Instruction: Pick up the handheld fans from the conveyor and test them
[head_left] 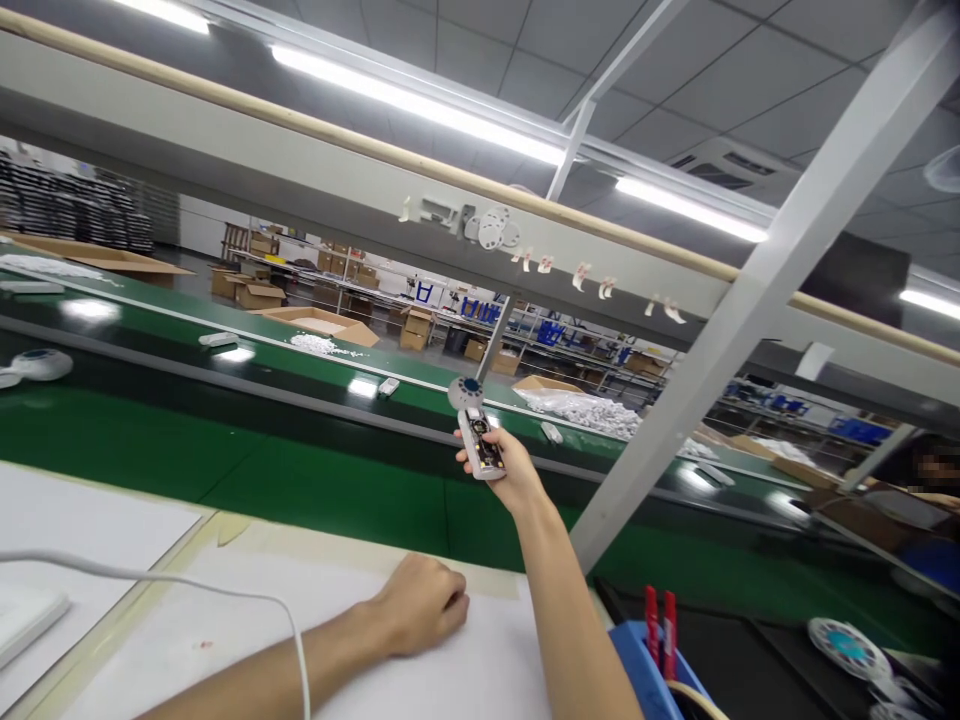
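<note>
My right hand (514,475) is stretched out over the green conveyor belt (300,455), its fingers and thumb wrapped round a white handheld device (480,445). The device's open handle shows a dark circuit board, and its round head with dark spots points up and away from me. My left hand (421,605) rests in a loose fist on the white-covered worktable (480,680). No object shows in its curled fingers, though the palm side is hidden. A white cable (225,592) crosses over my left forearm.
A slanted white post (697,360) stands right of my right arm. Below it is a blue bin (637,665) with red pens (669,630). More white devices (847,645) lie at right. Small white parts (592,412) are heaped beyond the belt. A person (934,480) is at far right.
</note>
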